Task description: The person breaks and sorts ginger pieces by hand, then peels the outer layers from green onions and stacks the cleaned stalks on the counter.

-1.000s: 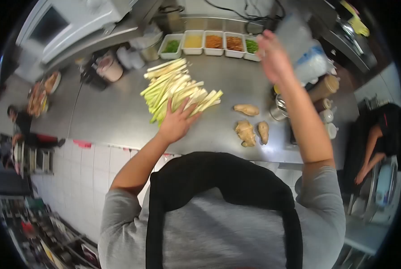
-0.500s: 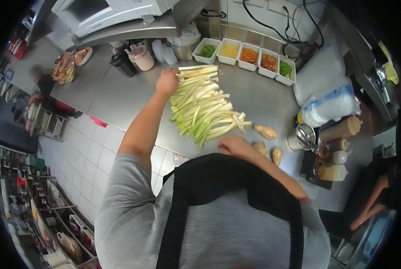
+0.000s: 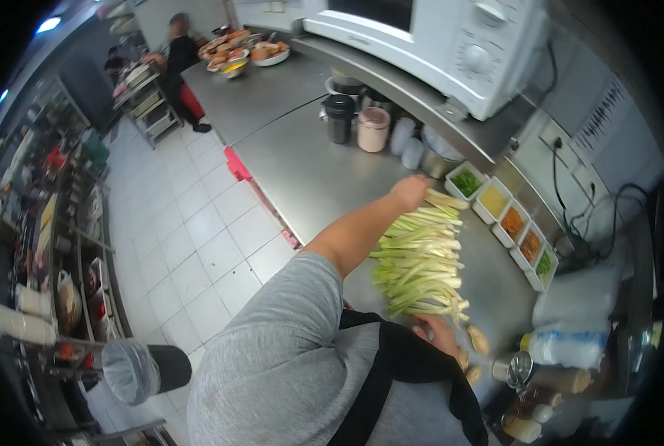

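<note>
A row of green-and-white leek stalks (image 3: 421,256) lies side by side across the steel counter. At the far end of the row, my left hand (image 3: 412,192) is closed around the end of a stalk; its fingertips are partly hidden. My right hand (image 3: 439,332) rests low at the near end, close beside the last stalks. Its fingers look bent, but the apron and the angle hide part of them. Just right of that hand is a piece of ginger (image 3: 478,340), with another ginger piece (image 3: 473,374) nearer me.
White tubs of chopped toppings (image 3: 512,223) line the wall. A microwave (image 3: 421,44) sits on a shelf above a black lidded cup (image 3: 339,119) and a pink jar (image 3: 373,130). Squeeze bottles (image 3: 521,427) stand at lower right. A co-worker (image 3: 183,63) stands far left; a bin (image 3: 146,369) is behind me.
My view has swung left, so the counter and leeks appear further right and a bin has come into sight. My left hand stays at the far end of the leeks, my right at the near end.
</note>
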Demonstrator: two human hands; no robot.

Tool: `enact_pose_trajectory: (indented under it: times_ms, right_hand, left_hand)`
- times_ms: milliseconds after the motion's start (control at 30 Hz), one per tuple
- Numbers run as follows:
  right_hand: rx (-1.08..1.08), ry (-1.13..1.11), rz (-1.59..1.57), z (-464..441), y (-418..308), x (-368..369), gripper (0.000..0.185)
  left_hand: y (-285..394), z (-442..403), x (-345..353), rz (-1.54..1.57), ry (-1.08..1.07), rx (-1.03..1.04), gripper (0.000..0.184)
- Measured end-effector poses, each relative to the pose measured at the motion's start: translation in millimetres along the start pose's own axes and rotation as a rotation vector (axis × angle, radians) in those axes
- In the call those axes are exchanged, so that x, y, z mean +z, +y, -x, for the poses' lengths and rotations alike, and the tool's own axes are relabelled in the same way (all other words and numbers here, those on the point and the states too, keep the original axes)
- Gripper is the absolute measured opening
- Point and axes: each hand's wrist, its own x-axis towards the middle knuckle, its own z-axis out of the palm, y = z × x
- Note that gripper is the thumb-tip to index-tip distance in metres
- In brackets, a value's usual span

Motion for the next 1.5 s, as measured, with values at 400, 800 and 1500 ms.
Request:
enact_pose_trajectory:
  times_ms: [400, 800, 1500]
  right_hand:
    - [-0.259, 0.295, 0.531, -135.0, -139.8, 14.4, 0.043]
    - [-0.156, 0.136, 0.093, -197.9, -140.5, 98.7, 0.035]
    - [-0.138, 0.302, 0.026, -152.8, -103.9, 48.2, 0.024]
  left_hand:
    - [-18.2, 145.5, -87.3, 0.588, -0.175, 0.085, 0.027]
    - [-78.5, 224.5, -140.6, 1.511, -0.231, -0.255, 0.019]
    - [-13.2, 194.1, -90.2, 1.511, -0.170, -0.116, 0.021]
